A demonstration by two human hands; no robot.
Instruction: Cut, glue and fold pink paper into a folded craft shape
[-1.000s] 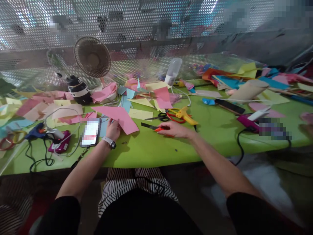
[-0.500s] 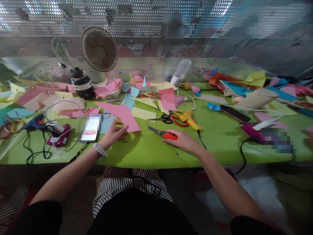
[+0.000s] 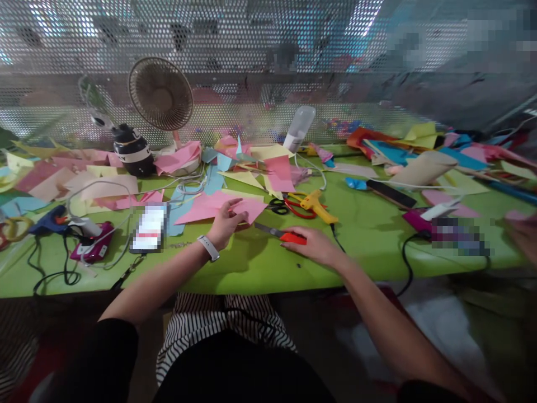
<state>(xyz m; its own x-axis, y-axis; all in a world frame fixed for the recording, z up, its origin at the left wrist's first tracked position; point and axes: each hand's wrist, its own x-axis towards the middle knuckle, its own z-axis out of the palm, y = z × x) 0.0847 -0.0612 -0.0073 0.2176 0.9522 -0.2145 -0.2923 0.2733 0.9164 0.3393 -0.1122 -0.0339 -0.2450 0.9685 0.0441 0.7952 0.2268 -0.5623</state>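
In the head view, my left hand [image 3: 229, 224], a pale watch on its wrist, pinches the lower edge of a pink sheet of paper [image 3: 201, 208]. The paper is raised at a slant over the green tabletop. My right hand [image 3: 312, 245] is closed around the red-orange handle of a utility knife [image 3: 274, 231]. Its blade points left, and the tip is close to the paper's right corner; I cannot tell whether they touch. Just behind the knife lie black-handled scissors [image 3: 277, 207], partly covered by the paper, and a yellow glue gun [image 3: 318, 206].
A phone [image 3: 150, 228] lies left of my left hand, beside a magenta power strip [image 3: 94, 242] and a blue glue gun [image 3: 49, 220]. A fan [image 3: 160, 95], a black bottle [image 3: 133, 154] and paper scraps line the back. Another person's hand [image 3: 524, 232] shows at the right edge.
My left hand has moved right with the pink paper, which now lies over the scissors' blades and nears the knife. My right hand still grips the knife in about the same place.
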